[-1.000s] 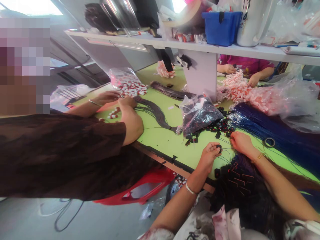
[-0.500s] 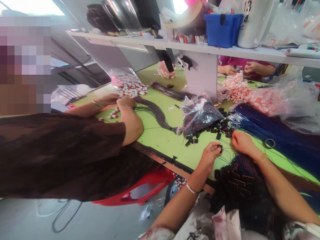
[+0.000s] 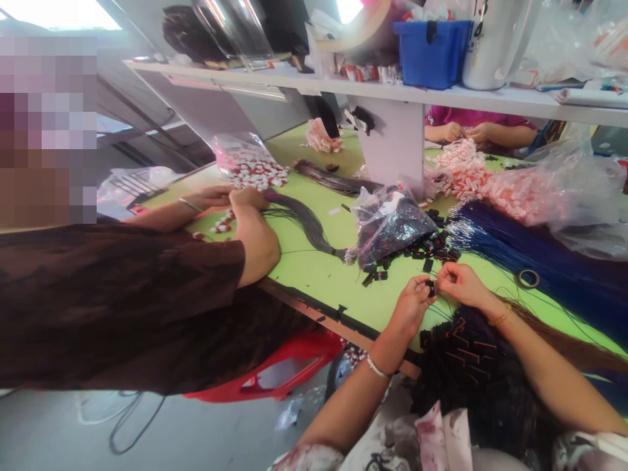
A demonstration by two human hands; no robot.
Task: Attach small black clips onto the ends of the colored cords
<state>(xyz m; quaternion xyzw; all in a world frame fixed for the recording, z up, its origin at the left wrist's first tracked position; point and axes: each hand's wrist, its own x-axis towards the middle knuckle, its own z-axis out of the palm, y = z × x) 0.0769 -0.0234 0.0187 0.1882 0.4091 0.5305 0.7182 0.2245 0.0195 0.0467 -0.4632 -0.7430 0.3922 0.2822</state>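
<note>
Pinched in the fingers of my left hand (image 3: 413, 302) is a small black connector housing (image 3: 431, 288), with thin dark wires trailing from it. My right hand (image 3: 460, 285) is closed close beside the housing, its fingertips pinching a thin wire too fine to follow fully. Below both hands, a dark pile of wired black housings (image 3: 471, 356) lies over my lap and the table edge. Loose black housings (image 3: 428, 247) are scattered just beyond my hands, beside a clear bag of black parts (image 3: 392, 226). A bundle of blue wires (image 3: 510, 245) with bright metal ends stretches to the right.
A tape ring (image 3: 528, 279) lies on the blue wires. At left, a co-worker's arms (image 3: 258, 229) reach over the green table (image 3: 304, 288) near a bag of red-and-white connectors (image 3: 250, 163). Another person's hands (image 3: 466, 133) work behind the shelf (image 3: 343, 88). A red stool (image 3: 275, 373) stands below.
My right hand has moved left, up to the black housing in my left hand. The left hand has stayed nearly in place. The view has shifted slightly.
</note>
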